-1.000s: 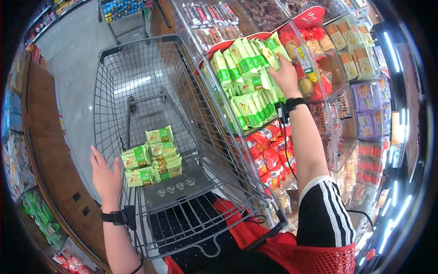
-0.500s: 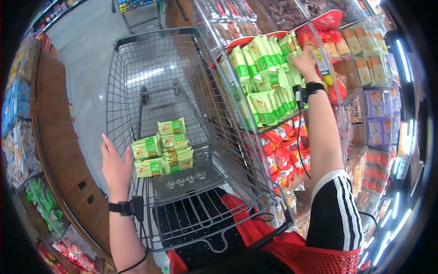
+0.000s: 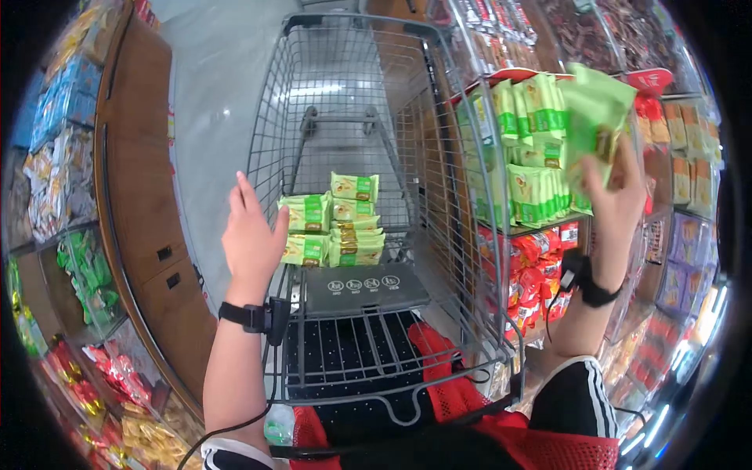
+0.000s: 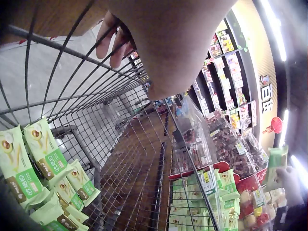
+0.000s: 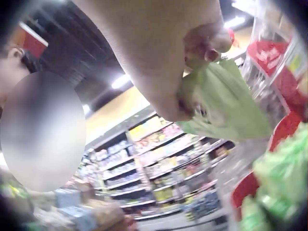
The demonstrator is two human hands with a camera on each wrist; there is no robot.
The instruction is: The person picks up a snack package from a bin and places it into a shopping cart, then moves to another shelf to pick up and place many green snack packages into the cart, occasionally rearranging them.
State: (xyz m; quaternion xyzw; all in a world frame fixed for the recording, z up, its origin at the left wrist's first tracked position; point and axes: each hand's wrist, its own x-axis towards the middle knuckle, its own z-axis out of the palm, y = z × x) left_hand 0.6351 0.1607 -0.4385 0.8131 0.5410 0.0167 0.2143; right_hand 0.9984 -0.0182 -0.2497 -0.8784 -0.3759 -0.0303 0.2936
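My right hand (image 3: pixel 619 196) holds up a light green snack packet (image 3: pixel 591 110), pinched between thumb and fingers in front of the shelf bin. In the right wrist view the same green packet (image 5: pixel 226 106) is blurred and partly covered by the hand. My left hand (image 3: pixel 254 239) is at the left side of the shopping cart (image 3: pixel 435 31), its fingers extended and thumb apart, with nothing in it. Several matching green packets (image 3: pixel 356 249) lie stacked in the cart near its seat end. More green packets (image 3: pixel 540 188) fill the clear bin to the right of the cart.
Red-wrapped snacks (image 3: pixel 536 254) sit in the bin below the green ones. A dark seat flap (image 3: pixel 364 290) spans the cart's near end. On the left stands a wooden shelf unit (image 3: pixel 137 157) with bagged goods, and floor (image 3: pixel 219 86) shows between it and the cart.
The right hand has drawn a green packet from the bin and brought it back toward me. The head view has turned right. The left hand keeps its place by the cart's left side.
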